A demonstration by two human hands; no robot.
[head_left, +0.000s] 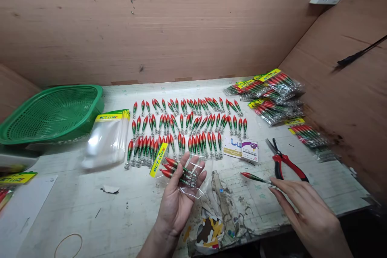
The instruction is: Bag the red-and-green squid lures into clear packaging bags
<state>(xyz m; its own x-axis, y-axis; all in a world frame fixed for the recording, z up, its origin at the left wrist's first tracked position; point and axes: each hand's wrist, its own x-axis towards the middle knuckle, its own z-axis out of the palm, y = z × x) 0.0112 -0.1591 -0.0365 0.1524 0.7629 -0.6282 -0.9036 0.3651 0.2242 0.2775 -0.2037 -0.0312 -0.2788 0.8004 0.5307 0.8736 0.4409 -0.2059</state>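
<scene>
My left hand [181,199], palm up, holds a clear plastic bag [202,187] with a yellow header card [159,160] printed "BCT LURE". Several red-and-green fishing lures [171,174] lie inside the bag, under my thumb. To the right, my right hand [305,203] pinches a single fishing lure [254,176] by its hook end, the red tip pointing left. It is apart from the bag. Behind both hands, loose lures [198,145] lie in three rows on the white tabletop. Just beyond my right hand are pliers [286,163] with red-and-black handles, jaws apart.
A green plastic basket [99,98] stands at the left, beside a stack of unfilled header bags [104,141]. Filled lure packs [273,107] are piled at the back right. Printed cards [249,151] lie near the middle. A rubber band [69,236] lies at front left.
</scene>
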